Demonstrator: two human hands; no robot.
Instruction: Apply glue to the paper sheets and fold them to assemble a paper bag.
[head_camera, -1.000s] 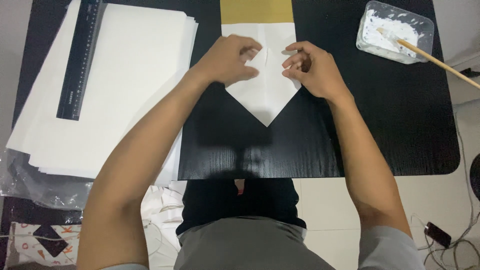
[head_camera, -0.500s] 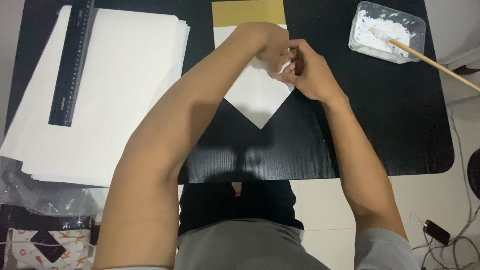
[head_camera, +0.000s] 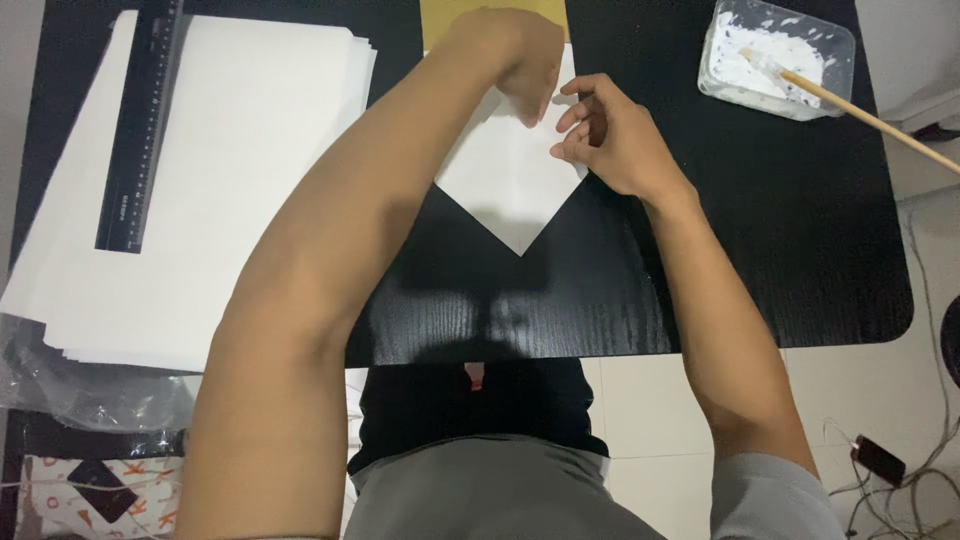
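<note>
left hand (head_camera: 520, 62) pressing folded paper (head_camera: 510, 180), right hand (head_camera: 610, 140) curled

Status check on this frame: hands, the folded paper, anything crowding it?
Left hand and right hand both pressing the folded white paper, point toward the body. Paper stack left, paste tub right, both apart.

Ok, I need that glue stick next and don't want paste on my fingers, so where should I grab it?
Take the wooden stick by its bare outer end, coming from the right side of the table. Its other end lies in the white paste in the clear tub, while the shaft slants out over the tub's rim and past the table edge, clean and free.
</note>
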